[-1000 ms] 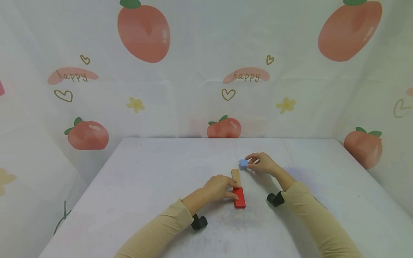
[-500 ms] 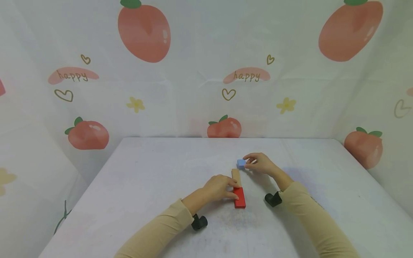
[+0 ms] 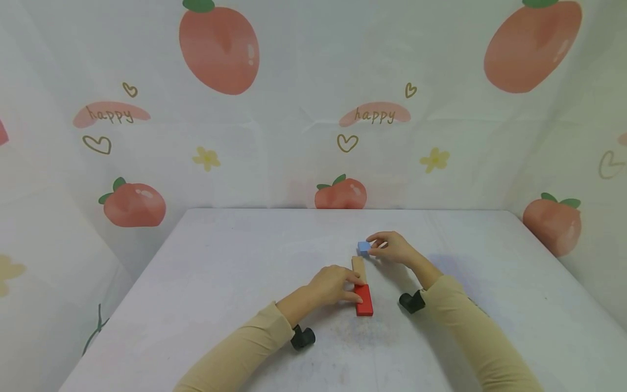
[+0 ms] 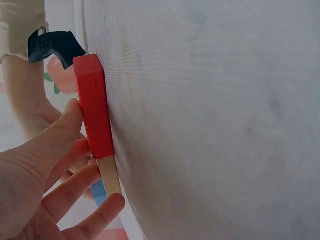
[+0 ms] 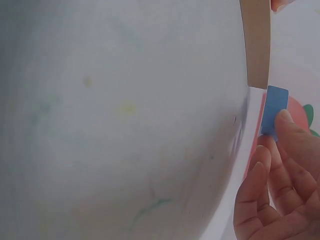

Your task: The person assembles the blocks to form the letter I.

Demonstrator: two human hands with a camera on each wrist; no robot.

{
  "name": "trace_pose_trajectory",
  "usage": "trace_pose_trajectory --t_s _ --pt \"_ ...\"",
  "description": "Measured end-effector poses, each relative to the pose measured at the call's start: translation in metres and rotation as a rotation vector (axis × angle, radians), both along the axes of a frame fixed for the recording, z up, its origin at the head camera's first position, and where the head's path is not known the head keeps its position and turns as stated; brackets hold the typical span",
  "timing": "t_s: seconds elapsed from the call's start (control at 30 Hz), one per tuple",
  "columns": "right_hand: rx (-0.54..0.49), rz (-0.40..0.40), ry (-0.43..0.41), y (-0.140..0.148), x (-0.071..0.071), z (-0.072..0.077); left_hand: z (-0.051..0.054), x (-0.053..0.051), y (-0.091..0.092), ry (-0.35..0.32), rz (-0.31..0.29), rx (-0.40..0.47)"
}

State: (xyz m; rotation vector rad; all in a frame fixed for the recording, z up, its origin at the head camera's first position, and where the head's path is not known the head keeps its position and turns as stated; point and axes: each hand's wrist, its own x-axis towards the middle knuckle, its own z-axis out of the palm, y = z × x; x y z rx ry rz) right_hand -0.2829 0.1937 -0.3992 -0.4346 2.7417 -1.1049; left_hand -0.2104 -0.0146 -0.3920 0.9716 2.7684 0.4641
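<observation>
A red rectangular block (image 3: 364, 306) lies end to end with a plain wooden block (image 3: 358, 265) on the white table. My left hand (image 3: 329, 285) rests on this row, thumb on the red block and other fingertips at the joint and on the wooden block. Just past the row's far end is a small blue block (image 3: 363, 248). Thumb and fingers of my right hand (image 3: 394, 249) pinch it. The right wrist view has the blue block (image 5: 274, 111) slightly off the table surface, close to the wooden block's end (image 5: 257, 55).
The white table (image 3: 245, 256) reaches back to a hanging cloth (image 3: 284, 163) printed with peaches. Black wrist cameras, such as the left one (image 3: 302, 338), sit under both sleeves. A thin green cord (image 3: 98, 326) hangs by the left table edge.
My right hand has shifted slightly left with the blue block, which now stands nearly in line with the wooden block's far end. My left hand and the row have stayed still.
</observation>
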Motion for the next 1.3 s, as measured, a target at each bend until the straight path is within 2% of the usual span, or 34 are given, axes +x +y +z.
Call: trace_pose_trajectory --t_s 1.3 --pt "-0.006 -0.007 -0.038 -0.011 -0.002 0.000 -0.001 -0.001 0.000 0.009 -0.009 -0.005"
